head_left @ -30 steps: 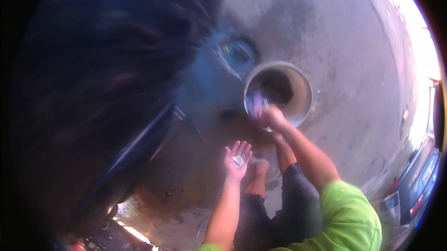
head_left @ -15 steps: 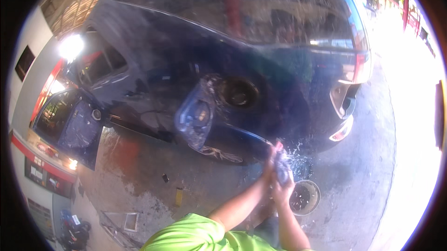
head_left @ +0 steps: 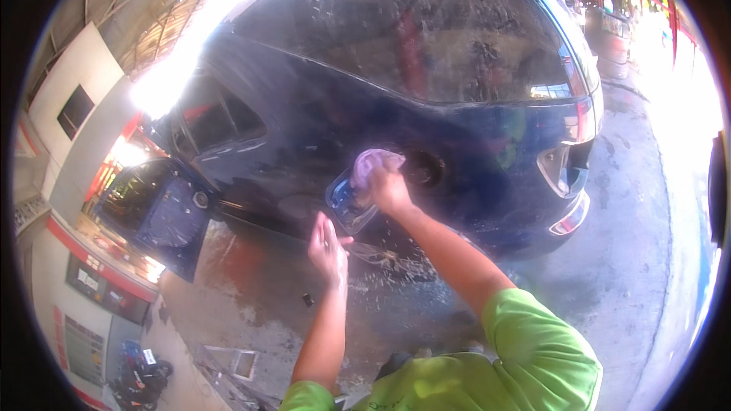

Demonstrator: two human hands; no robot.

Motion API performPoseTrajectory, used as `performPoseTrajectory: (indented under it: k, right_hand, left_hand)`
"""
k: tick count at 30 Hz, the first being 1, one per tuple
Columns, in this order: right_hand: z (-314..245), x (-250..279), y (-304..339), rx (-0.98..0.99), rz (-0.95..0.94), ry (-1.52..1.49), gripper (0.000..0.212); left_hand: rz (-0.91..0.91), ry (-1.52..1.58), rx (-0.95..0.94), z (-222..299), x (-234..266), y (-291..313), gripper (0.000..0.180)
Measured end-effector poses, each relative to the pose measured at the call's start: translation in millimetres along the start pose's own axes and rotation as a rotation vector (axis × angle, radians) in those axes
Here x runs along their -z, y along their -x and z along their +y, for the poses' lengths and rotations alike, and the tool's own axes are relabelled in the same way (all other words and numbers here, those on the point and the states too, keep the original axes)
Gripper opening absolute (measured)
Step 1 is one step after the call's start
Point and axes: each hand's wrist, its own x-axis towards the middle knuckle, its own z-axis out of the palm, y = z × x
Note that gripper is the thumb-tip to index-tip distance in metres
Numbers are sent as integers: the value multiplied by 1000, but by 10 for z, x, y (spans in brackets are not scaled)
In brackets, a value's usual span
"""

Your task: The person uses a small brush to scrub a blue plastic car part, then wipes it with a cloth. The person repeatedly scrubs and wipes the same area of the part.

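Note:
A wet, bunched-up pinkish cloth is in my right hand, pressed to the side of a dark blue car. It covers the upper part of an open blue flap. Just to the right of the cloth is a dark round recess in the car's side. My left hand is empty below the flap, fingers stretched upward and thumb apart, with wet-looking skin. Water drops scatter beneath the flap, between my forearms.
At the left a car door hangs open. A metal frame and a small dark object lie on the wet concrete floor. Dark equipment stands lower left, and a barrel stands far right.
Both hands were together on the cloth at lower right, with water splashing over a bucket. They have parted; the right carried the cloth up to the flap, the left moved leftward. The bucket no longer shows.

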Motion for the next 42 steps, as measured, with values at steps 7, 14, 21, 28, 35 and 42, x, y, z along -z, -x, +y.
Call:
performPoseTrajectory:
  k: [7,14,21,28,35,42]
  right_hand:
    - [-12,-197,-135,294,57,195,23]
    - [-85,-231,-10,468,236,81,26]
    - [-129,-148,-202,54,379,81,13]
    - [-139,-123,156,450,32,-17,17]
    - [186,-489,-162,-25,470,-37,21]
    - [340,165,190,-227,105,-157,21]
  left_hand:
    - [-253,-553,-135,194,-43,-675,50]
    - [-395,-159,15,160,-60,-679,43]
    - [-489,-160,91,-39,67,-820,44]
    - [-442,27,203,-149,92,-981,38]
    - [-473,-105,165,-30,74,-903,42]
    - [-473,-86,153,29,39,-854,42]
